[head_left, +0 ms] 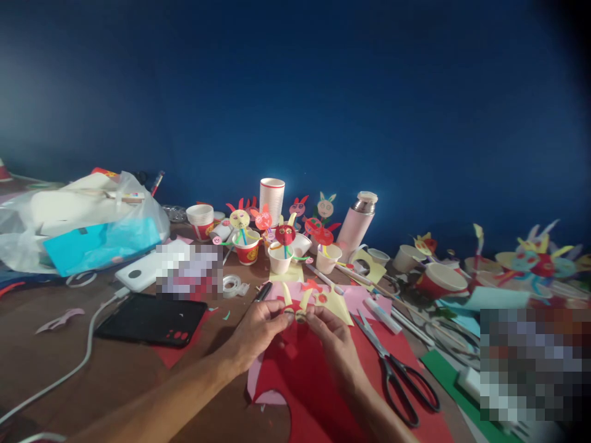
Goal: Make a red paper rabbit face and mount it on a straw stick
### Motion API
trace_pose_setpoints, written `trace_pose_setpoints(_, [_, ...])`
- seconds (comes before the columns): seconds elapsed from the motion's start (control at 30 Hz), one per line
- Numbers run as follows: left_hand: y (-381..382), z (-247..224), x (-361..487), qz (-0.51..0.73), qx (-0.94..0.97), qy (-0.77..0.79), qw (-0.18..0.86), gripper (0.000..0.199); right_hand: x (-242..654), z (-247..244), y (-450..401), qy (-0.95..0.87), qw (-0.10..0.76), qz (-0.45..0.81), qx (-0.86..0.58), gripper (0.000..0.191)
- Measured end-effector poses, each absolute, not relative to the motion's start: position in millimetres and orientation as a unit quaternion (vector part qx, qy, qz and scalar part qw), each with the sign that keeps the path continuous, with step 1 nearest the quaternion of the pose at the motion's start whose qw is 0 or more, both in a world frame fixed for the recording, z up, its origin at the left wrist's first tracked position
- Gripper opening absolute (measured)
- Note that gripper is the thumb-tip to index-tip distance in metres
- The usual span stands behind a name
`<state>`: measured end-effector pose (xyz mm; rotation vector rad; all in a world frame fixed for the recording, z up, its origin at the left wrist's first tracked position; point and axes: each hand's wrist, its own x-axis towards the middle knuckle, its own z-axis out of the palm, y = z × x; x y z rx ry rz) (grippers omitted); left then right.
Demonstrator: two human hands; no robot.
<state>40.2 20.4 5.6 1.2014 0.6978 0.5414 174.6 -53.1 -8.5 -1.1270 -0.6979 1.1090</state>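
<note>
Two hands, left and right, pinch a small paper face at lower centre; light, floppy and easily creased, it seems best held by its edges.

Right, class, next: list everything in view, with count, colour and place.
Wall: one, blue, behind
Table: one, brown, below
Flask: one, pink, back
Tall cup stack: one, white, back
Face cups: several, white or red, back
Bag: one, clear, far left
Phone case: one, black, left
Cable: one, white, left
Tape: one, white, centre-left
Scissors: one, black-handled, right
Green paper: one, right
Large red paper: one, front centre
Cutout: one, red and yellow, centre
Pixelated patches: two, contents unclear
Left hand, right hand: bare, pinching cutout
</note>
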Motion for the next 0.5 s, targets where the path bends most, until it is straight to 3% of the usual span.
trace_pose_setpoints(0.5, [17.4, 12.9, 40.2, 0.236, 0.530, 0.297, 0.758, 0.025, 178.1, -11.0, -51.2, -0.311, 0.656, 0.444, -0.526, 0.024])
